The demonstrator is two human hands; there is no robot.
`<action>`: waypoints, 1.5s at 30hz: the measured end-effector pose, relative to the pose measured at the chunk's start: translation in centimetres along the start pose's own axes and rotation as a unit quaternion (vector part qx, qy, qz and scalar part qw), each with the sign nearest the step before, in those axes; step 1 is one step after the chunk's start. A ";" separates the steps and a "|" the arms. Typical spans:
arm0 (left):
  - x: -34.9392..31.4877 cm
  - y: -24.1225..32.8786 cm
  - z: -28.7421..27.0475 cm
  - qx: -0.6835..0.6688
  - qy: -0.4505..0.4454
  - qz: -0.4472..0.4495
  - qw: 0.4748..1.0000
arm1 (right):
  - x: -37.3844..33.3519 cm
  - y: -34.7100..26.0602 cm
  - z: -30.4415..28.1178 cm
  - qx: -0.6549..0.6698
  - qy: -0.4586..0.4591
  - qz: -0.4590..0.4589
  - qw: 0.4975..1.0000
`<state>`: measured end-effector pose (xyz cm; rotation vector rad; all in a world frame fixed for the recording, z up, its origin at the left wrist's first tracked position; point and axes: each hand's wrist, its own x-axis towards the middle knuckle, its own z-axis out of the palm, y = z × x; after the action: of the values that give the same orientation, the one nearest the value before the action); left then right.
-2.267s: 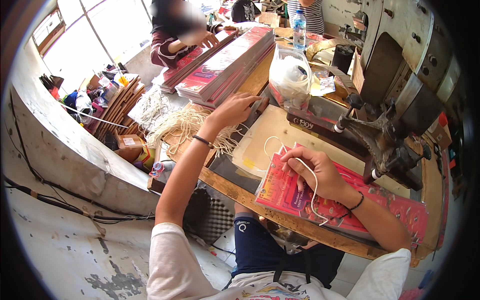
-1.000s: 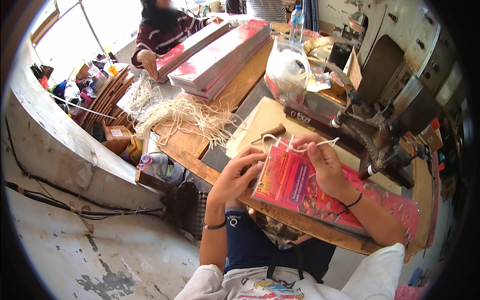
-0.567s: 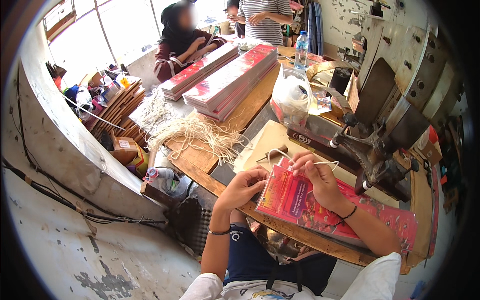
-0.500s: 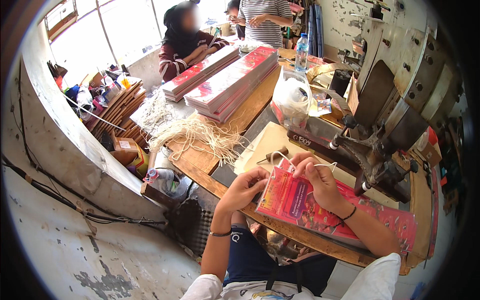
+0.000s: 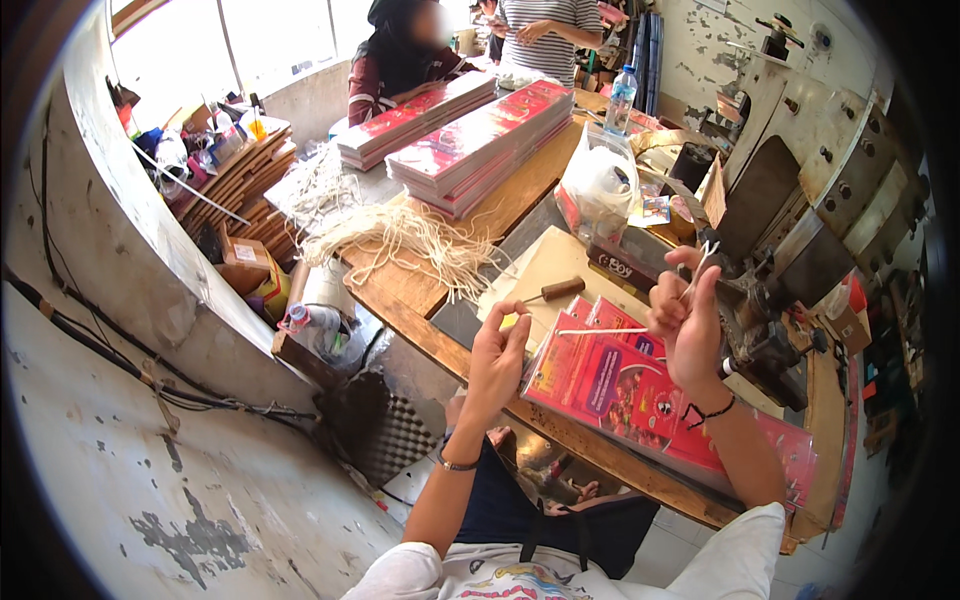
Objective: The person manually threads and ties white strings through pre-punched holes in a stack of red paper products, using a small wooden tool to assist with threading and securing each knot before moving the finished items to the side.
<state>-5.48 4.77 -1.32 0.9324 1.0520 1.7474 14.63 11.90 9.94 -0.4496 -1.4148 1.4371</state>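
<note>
A stack of glossy red printed sheets [image 5: 620, 392] lies at the table's front edge, with holes near its left end. My right hand [image 5: 688, 320] is raised above the sheets, its fingers curled around a white cord [image 5: 605, 331]. One length runs left over the sheets' upper corner; another end sticks up above the fingers. Beside the sheets' left corner is my left hand [image 5: 497, 355], thumb and fingers drawn together; whatever they hold, if anything, is hidden. Just beyond it lies an awl [image 5: 562, 289] with a wooden handle.
A heap of loose cream cords [image 5: 410, 245] spreads over the table's left side. Behind it stand tall stacks of red printed sheets [image 5: 480, 140]. A plastic bag [image 5: 600, 180], a water bottle [image 5: 620, 100] and a heavy metal machine [image 5: 770, 300] are farther right. Two people are across the table.
My right hand has risen up and to the right, drawing the cord out from the sheets' corner. My left hand has come off the sheets' edge. The head view has shifted a little.
</note>
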 end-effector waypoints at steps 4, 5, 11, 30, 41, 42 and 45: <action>-0.8 1.6 0.2 0.131 -0.042 -0.014 0.990 | 0.5 -1.8 0.3 -0.262 -0.103 -0.018 0.959; -1.1 1.5 0.2 0.145 -0.037 -0.010 0.989 | 0.4 -2.5 1.2 -0.350 -0.133 -0.012 0.927; -1.8 1.1 -0.5 0.107 0.015 0.020 0.994 | 0.6 -2.2 3.6 -0.410 -0.206 0.040 0.887; -2.4 0.9 0.2 -0.081 0.067 0.111 0.988 | -2.8 2.1 4.4 -0.333 -0.176 0.002 0.926; -1.2 0.3 -1.1 0.014 -0.121 0.094 0.988 | -2.0 2.7 4.0 -0.380 -0.102 0.020 0.919; -1.4 0.4 -1.3 0.020 -0.119 0.083 0.989 | -2.0 2.7 3.8 -0.389 -0.107 0.026 0.914; -1.3 1.6 0.0 0.036 -0.059 0.036 0.997 | -2.1 3.2 3.9 -0.377 -0.126 -0.036 0.917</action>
<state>-5.52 3.16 -0.03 1.1175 1.0207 1.6994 11.04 8.84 7.22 -0.6952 -2.1691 0.8586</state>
